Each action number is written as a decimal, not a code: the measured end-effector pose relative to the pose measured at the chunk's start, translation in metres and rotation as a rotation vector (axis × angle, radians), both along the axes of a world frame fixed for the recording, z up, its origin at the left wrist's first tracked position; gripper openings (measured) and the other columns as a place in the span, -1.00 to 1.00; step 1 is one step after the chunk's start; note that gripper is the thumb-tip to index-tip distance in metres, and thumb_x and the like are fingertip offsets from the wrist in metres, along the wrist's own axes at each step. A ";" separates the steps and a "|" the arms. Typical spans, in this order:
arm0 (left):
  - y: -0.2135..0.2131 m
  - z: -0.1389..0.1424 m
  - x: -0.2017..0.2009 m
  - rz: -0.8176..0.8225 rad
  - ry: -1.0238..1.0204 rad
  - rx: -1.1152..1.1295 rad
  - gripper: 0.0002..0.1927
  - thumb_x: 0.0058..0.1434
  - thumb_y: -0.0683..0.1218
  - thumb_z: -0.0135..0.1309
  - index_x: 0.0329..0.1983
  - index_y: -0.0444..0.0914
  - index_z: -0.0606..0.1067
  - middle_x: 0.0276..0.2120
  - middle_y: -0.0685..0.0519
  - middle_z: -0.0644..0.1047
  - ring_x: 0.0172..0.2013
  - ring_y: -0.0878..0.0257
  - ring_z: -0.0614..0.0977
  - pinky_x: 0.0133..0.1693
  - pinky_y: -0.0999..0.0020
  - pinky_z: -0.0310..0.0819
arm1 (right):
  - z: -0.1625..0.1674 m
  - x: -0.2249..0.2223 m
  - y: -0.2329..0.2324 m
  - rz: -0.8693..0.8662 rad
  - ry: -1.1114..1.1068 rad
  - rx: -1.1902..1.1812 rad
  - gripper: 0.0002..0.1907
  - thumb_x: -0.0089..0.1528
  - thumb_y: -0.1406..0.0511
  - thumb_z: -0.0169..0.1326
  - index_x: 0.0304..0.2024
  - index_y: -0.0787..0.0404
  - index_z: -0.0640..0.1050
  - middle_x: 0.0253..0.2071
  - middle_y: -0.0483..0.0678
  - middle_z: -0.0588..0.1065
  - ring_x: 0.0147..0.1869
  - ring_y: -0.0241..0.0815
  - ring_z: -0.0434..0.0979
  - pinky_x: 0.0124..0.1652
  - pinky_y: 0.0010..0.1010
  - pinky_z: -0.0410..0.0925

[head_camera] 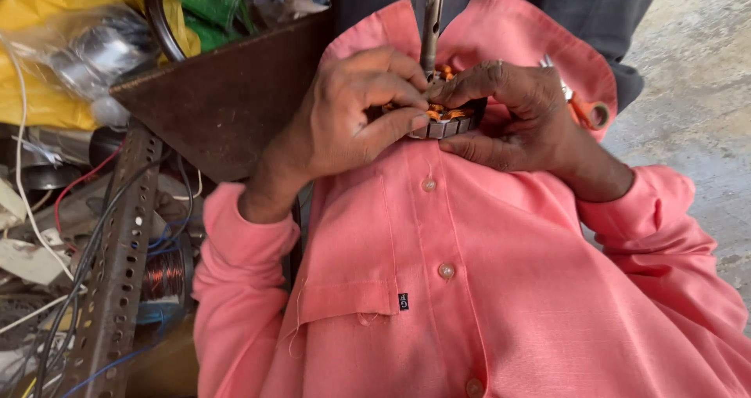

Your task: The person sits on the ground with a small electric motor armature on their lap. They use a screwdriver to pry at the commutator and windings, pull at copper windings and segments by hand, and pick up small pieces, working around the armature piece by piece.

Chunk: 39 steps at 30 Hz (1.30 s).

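A copper wire spool point(163, 275) sits at far left, beside the perforated angle bar point(117, 265). Our left hand point(344, 124) pinches the motor stator point(443, 121) at its rim, steadying it against our lap. Our right hand point(512, 116) clamps the opposite side, fingers over the windings, keeping its shaft point(431, 26) upright.

Both forearms are shown raised toward the chest, each covered by a pink sleeve down to the wrist. The left hand point(344, 120) is seen from the back, its wrist bent inward; the fingers point(391, 93) are curled and the thumb is pressed flat beneath them in a pinch. The right hand point(516, 116) is set opposite, fingertips directed toward the left hand, the knuckles arched and the thumb extended below. The two sets of fingertips are brought nearly into contact.
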<state>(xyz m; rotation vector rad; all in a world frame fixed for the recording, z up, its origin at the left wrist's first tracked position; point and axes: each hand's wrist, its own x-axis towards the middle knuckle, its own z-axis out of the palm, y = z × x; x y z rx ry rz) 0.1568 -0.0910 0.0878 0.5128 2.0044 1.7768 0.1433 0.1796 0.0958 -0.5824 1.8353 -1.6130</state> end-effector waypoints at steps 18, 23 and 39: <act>0.015 0.001 -0.053 0.021 -0.127 -0.138 -0.89 0.19 -0.16 0.19 -0.35 -0.33 0.57 -0.35 -0.07 0.57 -0.32 0.08 0.67 -0.27 0.25 0.56 | -0.001 -0.004 -0.013 -0.144 0.021 0.073 -0.71 0.24 0.35 0.26 -0.01 0.29 0.58 -0.08 -0.04 0.61 -0.11 -0.33 0.63 -0.23 -0.50 0.46; 0.025 0.005 -0.034 0.259 0.200 -0.138 -0.84 0.25 -0.28 0.15 -0.11 -0.31 0.60 -0.08 -0.11 0.59 -0.13 0.03 0.70 -0.07 0.29 0.62 | -0.011 -0.013 -0.033 -0.459 -0.050 0.044 -0.77 0.30 0.37 0.21 -0.01 0.33 0.59 -0.28 -0.07 0.61 -0.25 -0.39 0.59 -0.27 -0.54 0.45; 0.037 -0.009 -0.017 0.356 0.765 -0.413 -0.68 0.23 -0.29 0.11 0.06 -0.31 0.58 0.11 -0.17 0.52 0.11 -0.13 0.59 0.15 -0.01 0.50 | -0.025 -0.018 -0.029 -0.431 -0.205 0.000 -0.59 0.22 0.45 0.22 0.13 0.35 0.50 -0.07 -0.07 0.59 -0.06 -0.39 0.60 -0.07 -0.51 0.51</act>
